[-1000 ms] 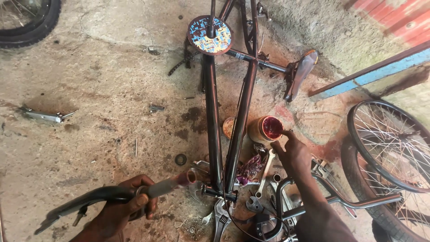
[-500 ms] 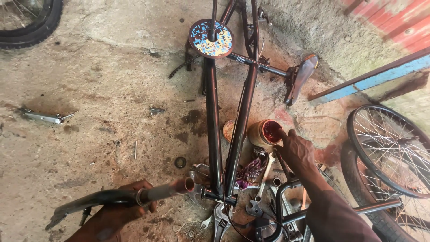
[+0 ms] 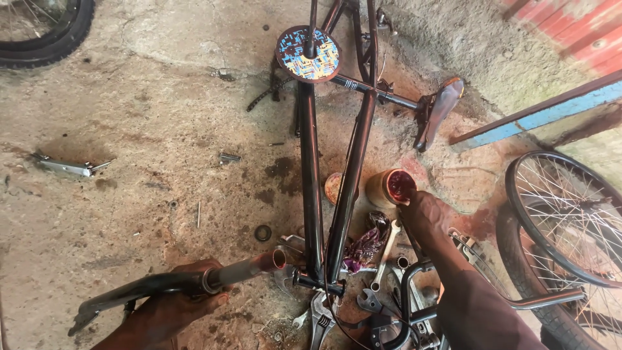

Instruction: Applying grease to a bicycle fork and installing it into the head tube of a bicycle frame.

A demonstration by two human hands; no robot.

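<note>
My left hand (image 3: 170, 303) grips a dark bicycle fork (image 3: 133, 290) by its steerer tube, whose open end points right toward the black bicycle frame (image 3: 311, 194) lying on the concrete floor. My right hand (image 3: 424, 217) reaches forward with its fingertips at the mouth of a small tin of red grease (image 3: 391, 186) that lies tilted beside the frame's tubes. The fingers dip into the tin, so whether they hold anything is hidden. A tin lid (image 3: 333, 187) lies by the frame.
Spanners (image 3: 382, 259), a purple rag (image 3: 366, 243), handlebars (image 3: 518, 302) and small parts clutter the floor near the frame's head tube. A spoked wheel (image 3: 570, 220) stands at right, a tyre (image 3: 45, 32) at top left, a saddle (image 3: 439, 111) and colourful chain disc (image 3: 308, 54) beyond.
My right hand has moved forward to the grease tin and its fingers now dip in. My left hand has shifted the fork slightly lower and to the left.
</note>
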